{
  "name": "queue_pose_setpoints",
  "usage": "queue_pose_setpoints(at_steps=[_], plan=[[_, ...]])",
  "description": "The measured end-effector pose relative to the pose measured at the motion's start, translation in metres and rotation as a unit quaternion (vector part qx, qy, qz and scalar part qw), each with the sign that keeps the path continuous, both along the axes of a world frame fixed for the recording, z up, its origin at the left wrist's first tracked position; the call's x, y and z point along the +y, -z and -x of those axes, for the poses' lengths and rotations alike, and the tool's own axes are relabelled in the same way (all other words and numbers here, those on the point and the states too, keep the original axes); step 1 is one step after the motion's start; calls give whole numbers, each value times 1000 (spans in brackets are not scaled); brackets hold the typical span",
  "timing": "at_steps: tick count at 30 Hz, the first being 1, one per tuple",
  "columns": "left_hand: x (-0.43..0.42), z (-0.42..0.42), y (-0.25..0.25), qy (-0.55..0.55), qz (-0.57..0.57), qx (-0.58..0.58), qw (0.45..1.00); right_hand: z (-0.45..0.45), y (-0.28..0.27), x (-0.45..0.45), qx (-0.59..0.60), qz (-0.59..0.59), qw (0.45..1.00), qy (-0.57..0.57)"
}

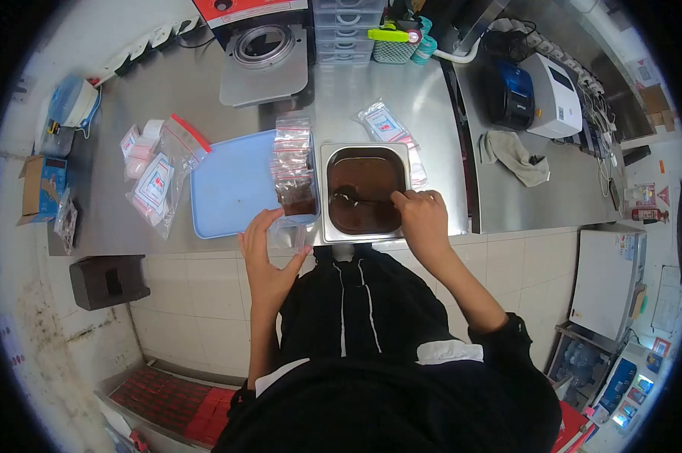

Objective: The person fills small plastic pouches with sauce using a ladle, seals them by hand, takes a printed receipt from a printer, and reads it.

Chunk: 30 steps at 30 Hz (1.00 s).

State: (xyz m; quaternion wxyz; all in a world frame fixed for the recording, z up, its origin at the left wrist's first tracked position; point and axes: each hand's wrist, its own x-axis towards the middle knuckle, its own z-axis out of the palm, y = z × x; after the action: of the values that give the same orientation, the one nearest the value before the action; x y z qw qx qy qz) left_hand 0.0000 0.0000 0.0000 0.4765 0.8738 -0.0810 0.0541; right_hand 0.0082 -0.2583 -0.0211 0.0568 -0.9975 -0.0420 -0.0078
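Observation:
A steel pan of dark brown liquid stands at the table's front edge. My right hand is closed at its right rim, gripping the handle of a spoon whose bowl end dips into the liquid. Just left of the pan, my left hand holds a small clear zip bag between thumb and fingers. Beyond it, a row of overlapping zip bags lies on the right side of a blue tray. The nearest bag in that row has brown contents.
A large clear bag of printed packets lies left of the tray. More printed packets rest behind the pan. A sealing machine, stacked drawers and a basket stand behind. A grey cloth and printers are to the right.

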Motion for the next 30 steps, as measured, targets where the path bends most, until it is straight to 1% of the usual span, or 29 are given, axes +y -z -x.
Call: queue_pose_setpoints(at_steps=[2, 3, 5, 6, 8, 9, 11, 12, 14, 15, 17, 18, 20, 21, 23, 24, 25, 27, 28, 30], plan=[[-3, -1, 0, -21, -23, 7, 999, 1, -8, -4, -46, 36, 995, -76], [3, -4, -1, -20, -33, 0, 999, 0, -3, 2, -53, 27, 995, -74], [1, -3, -1, -23, -66, 15, 997, 9, -1, 2, -54, -28, 992, -113], [0, -3, 0, -23, -64, 15, 998, 12, -1, 2, -54, -27, 992, -113], [-2, -2, 0, -24, -98, 14, 995, 18, -1, 0, 33, -145, 989, -17], [-4, -2, 0, -23, -96, 15, 995, 22, -3, 0, 34, -143, 989, -16], [-8, -1, -3, -36, -62, 28, 997, 29, -9, -2, 70, -245, 965, 62], [-9, -1, -2, -34, -60, 29, 997, 32, -8, -4, 70, -244, 965, 64], [-12, -2, -2, -46, -52, 12, 998, 38, 1, -7, 101, -346, 924, 127], [-12, -3, -2, -45, -51, 12, 998, 42, 7, -8, 100, -346, 924, 128], [-13, -5, -1, -49, -51, 12, 997, 47, 16, -10, 120, -487, 846, 180], [-14, -6, 0, -48, -51, 11, 997, 47, 15, -12, 119, -487, 846, 180], [-18, -11, 2, -46, -47, 13, 998, 47, 13, -16, 91, -536, 818, 189], [-20, -14, 2, -43, -47, 11, 998, 45, 5, -16, 89, -537, 817, 191], [-28, -22, 2, -31, -67, -8, 997, 40, -22, -16, 36, -526, 828, 191], [-33, -26, 1, -28, -66, -10, 997, 40, -29, -17, 16, -537, 823, 186], [-37, -30, -2, -22, -69, -28, 997, 40, -29, -18, 13, -537, 823, 188], [-45, -37, -6, -13, -69, -48, 996, 41, -30, -19, -33, -546, 813, 199], [-48, -40, -9, -5, -69, -59, 996, 42, -27, -21, -36, -545, 813, 199], [-54, -45, -11, 4, -68, -71, 995, 48, -14, -25, 29, -498, 827, 260]])
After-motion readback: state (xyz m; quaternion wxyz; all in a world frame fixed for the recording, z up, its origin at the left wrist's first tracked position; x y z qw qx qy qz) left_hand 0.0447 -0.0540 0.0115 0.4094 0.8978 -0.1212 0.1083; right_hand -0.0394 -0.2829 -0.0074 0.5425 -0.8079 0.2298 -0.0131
